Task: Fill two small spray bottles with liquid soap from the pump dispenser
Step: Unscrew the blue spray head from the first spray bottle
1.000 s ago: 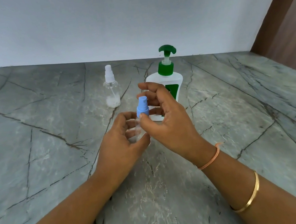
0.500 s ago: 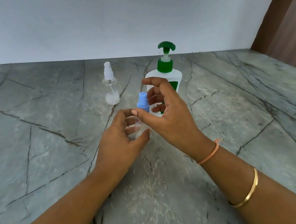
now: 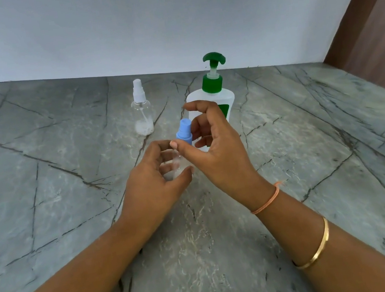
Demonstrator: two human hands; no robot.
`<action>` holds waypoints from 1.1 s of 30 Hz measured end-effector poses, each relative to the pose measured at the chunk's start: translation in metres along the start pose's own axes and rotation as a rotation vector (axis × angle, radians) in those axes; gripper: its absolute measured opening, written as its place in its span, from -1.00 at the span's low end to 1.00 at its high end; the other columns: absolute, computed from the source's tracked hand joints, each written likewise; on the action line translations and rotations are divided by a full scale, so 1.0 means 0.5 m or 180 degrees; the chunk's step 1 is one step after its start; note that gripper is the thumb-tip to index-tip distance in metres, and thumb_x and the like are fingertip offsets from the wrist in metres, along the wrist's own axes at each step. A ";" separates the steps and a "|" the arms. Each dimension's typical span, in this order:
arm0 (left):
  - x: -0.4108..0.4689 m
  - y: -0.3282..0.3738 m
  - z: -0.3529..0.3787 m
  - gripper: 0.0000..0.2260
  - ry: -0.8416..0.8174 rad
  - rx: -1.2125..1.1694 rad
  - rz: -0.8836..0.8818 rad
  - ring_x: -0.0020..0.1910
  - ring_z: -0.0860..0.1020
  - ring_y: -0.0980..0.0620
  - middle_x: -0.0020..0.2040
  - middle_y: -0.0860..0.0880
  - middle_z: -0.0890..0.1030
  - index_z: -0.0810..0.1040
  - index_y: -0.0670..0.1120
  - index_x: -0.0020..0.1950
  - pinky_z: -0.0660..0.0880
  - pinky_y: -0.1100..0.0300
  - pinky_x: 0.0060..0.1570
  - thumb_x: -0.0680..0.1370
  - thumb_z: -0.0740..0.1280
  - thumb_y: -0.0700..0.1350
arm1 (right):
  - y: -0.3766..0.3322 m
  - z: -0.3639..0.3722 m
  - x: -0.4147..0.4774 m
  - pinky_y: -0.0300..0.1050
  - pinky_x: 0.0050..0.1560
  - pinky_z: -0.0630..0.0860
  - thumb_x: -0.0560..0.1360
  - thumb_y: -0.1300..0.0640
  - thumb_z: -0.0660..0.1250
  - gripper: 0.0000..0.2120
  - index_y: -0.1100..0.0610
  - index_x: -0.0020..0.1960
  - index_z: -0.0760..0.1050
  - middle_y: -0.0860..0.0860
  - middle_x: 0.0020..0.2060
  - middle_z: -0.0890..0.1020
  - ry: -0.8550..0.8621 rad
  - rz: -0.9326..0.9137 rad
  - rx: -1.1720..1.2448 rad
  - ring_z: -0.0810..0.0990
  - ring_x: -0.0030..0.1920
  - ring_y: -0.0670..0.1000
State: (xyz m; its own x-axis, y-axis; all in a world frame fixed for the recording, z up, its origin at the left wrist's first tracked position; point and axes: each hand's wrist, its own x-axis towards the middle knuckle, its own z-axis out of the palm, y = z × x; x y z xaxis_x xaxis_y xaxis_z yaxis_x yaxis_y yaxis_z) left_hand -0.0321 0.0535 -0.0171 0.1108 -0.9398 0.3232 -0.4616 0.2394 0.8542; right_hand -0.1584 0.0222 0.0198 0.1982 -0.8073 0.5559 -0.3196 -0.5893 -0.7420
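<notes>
Soft, diffuse light fills the scene, fairly bright, leaving only faint shadows on the marble counter (image 3: 40,168). The wall (image 3: 166,12) looks evenly lit. Wide-angle distortion bends the edges; detail is slightly soft.

A grey-green stone counter (image 3: 40,168) fills the lower part of the view. Thin dark veins and cracks cross its smooth surface in long diagonals, and paler whitish mottling shows near the counter's middle and front. Behind the counter, a plain wall (image 3: 143,23) of pale bluish white meets its far edge in a straight line and is evenly lit. At the counter's far right corner a brown wooden panel (image 3: 374,31) rises beside the wall, slanting in the wide-angle view. Soft, diffuse light lies over the counter and gives the stone a faint sheen.
</notes>
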 end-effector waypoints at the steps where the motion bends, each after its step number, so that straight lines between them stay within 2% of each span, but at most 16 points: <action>1: 0.000 0.000 0.000 -0.62 0.0001 0.0016 0.0004 -0.09 0.52 0.37 -0.04 0.35 0.49 0.36 0.26 0.10 0.42 0.50 -0.23 0.32 0.36 0.14 | 0.000 -0.001 -0.001 -0.21 -0.05 0.53 0.41 0.20 0.42 -0.54 0.15 0.25 0.33 0.03 -0.15 0.52 0.0007 0.0001 0.0035 0.53 -0.10 -0.05; 5: 0.000 0.000 0.001 -0.65 -0.0002 -0.0076 0.0020 -0.09 0.54 0.39 -0.04 0.29 0.54 0.38 0.24 0.08 0.44 0.53 -0.28 0.35 0.40 0.07 | -0.003 0.005 -0.005 -0.08 0.01 0.55 0.41 0.28 0.34 -0.58 0.11 0.23 0.35 0.03 -0.07 0.56 -0.0058 -0.0005 0.0187 0.56 -0.04 -0.02; 8: 0.002 0.000 0.000 -0.62 0.0038 -0.0102 0.0018 -0.08 0.57 0.31 0.00 0.20 0.58 0.41 0.17 0.12 0.48 0.46 -0.23 0.33 0.39 0.09 | -0.005 0.012 -0.005 -0.17 0.05 0.53 0.42 0.26 0.30 -0.62 0.13 0.22 0.36 0.01 0.01 0.55 -0.0124 -0.0086 0.0165 0.54 0.03 -0.05; 10: 0.004 0.000 0.001 -0.60 0.0041 -0.0020 0.0049 -0.06 0.56 0.29 0.02 0.21 0.58 0.41 0.16 0.13 0.48 0.43 -0.20 0.32 0.37 0.14 | -0.007 0.014 -0.002 -0.29 0.04 0.50 0.42 0.19 0.34 -0.61 0.15 0.23 0.37 -0.03 0.03 0.52 -0.0088 -0.0155 0.0033 0.51 0.03 -0.09; 11: 0.006 0.001 0.002 -0.60 0.0040 0.0004 0.0054 -0.05 0.55 0.29 0.02 0.22 0.57 0.41 0.16 0.12 0.47 0.40 -0.16 0.32 0.36 0.15 | -0.007 0.015 0.001 -0.29 0.04 0.49 0.42 0.16 0.37 -0.59 0.17 0.23 0.37 -0.02 0.03 0.51 -0.0048 -0.0181 -0.0042 0.50 0.02 -0.09; 13: 0.007 0.001 0.005 -0.61 0.0030 0.0047 0.0056 -0.04 0.53 0.31 0.03 0.21 0.56 0.40 0.15 0.12 0.47 0.32 -0.11 0.33 0.35 0.15 | -0.006 0.016 0.006 -0.20 0.03 0.50 0.41 0.14 0.42 -0.57 0.19 0.22 0.38 0.04 0.03 0.52 0.0052 -0.0223 -0.0223 0.49 0.00 -0.06; 16: 0.009 0.003 0.008 -0.59 0.0028 0.0194 0.0102 -0.06 0.51 0.31 0.05 0.20 0.53 0.39 0.13 0.17 0.45 0.31 -0.09 0.35 0.36 0.12 | 0.000 0.010 0.009 -0.14 -0.01 0.52 0.41 0.16 0.42 -0.61 0.19 0.18 0.41 0.04 -0.03 0.52 0.0166 -0.0244 -0.0413 0.49 -0.05 -0.04; 19: 0.011 0.003 0.009 -0.61 0.0040 0.0285 0.0139 -0.05 0.51 0.27 0.04 0.22 0.52 0.38 0.16 0.16 0.45 0.32 -0.09 0.38 0.39 0.07 | 0.007 -0.002 0.007 -0.16 -0.01 0.54 0.42 0.23 0.41 -0.65 0.19 0.16 0.41 -0.01 -0.05 0.54 0.0110 -0.0217 -0.0204 0.55 -0.06 -0.04; 22: 0.011 0.004 0.007 -0.63 0.0022 0.0298 0.0171 -0.08 0.52 0.35 -0.02 0.30 0.51 0.37 0.19 0.14 0.44 0.37 -0.14 0.38 0.39 0.08 | 0.010 -0.007 0.001 -0.15 0.09 0.52 0.43 0.29 0.36 -0.62 0.19 0.21 0.38 0.03 0.00 0.57 -0.0087 -0.0214 0.0034 0.56 0.05 -0.06; 24: 0.011 0.005 0.007 -0.61 0.0026 0.0250 0.0163 -0.07 0.52 0.35 -0.03 0.30 0.51 0.38 0.18 0.15 0.45 0.38 -0.16 0.36 0.36 0.14 | 0.014 -0.007 -0.003 -0.23 0.16 0.46 0.44 0.26 0.33 -0.58 0.15 0.27 0.34 0.04 0.08 0.55 -0.0134 -0.0153 0.0065 0.52 0.11 -0.07; 26: 0.012 0.005 0.008 -0.59 0.0032 0.0239 0.0147 -0.09 0.49 0.39 -0.04 0.34 0.49 0.37 0.20 0.15 0.41 0.42 -0.18 0.34 0.33 0.18 | 0.016 -0.007 -0.005 -0.34 0.12 0.43 0.45 0.16 0.36 -0.53 0.10 0.31 0.29 0.00 0.13 0.51 -0.0068 -0.0024 0.0014 0.50 0.11 -0.09; 28: 0.012 0.003 0.010 -0.61 0.0049 0.0293 0.0131 -0.13 0.45 0.45 -0.06 0.40 0.44 0.32 0.25 0.14 0.36 0.46 -0.20 0.35 0.33 0.16 | 0.016 -0.010 -0.002 -0.32 0.00 0.48 0.43 0.09 0.41 -0.49 0.09 0.30 0.30 0.00 0.05 0.52 0.0074 0.0073 -0.0073 0.52 0.01 -0.08; 30: 0.011 0.000 0.008 -0.63 0.0069 0.0348 0.0121 -0.18 0.45 0.51 -0.10 0.44 0.42 0.30 0.30 0.10 0.32 0.50 -0.23 0.38 0.36 0.13 | 0.013 -0.013 0.001 -0.25 -0.06 0.52 0.41 0.10 0.44 -0.51 0.11 0.26 0.33 0.01 -0.09 0.56 0.0151 0.0071 -0.0035 0.54 -0.10 -0.08; 33: 0.011 -0.001 0.006 -0.63 0.0072 0.0300 0.0137 -0.14 0.42 0.59 -0.12 0.45 0.43 0.30 0.32 0.07 0.36 0.57 -0.32 0.38 0.40 0.09 | 0.007 -0.019 0.004 -0.16 0.00 0.55 0.41 0.21 0.42 -0.56 0.13 0.23 0.33 0.02 -0.13 0.60 0.0123 0.0024 0.0146 0.58 -0.12 -0.08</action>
State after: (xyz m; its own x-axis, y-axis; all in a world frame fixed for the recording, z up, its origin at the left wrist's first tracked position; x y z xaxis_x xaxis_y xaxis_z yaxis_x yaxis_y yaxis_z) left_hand -0.0339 0.0474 -0.0170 0.1084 -0.9232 0.3688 -0.5469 0.2544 0.7976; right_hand -0.1679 0.0187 0.0219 0.1596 -0.8105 0.5636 -0.2781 -0.5847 -0.7621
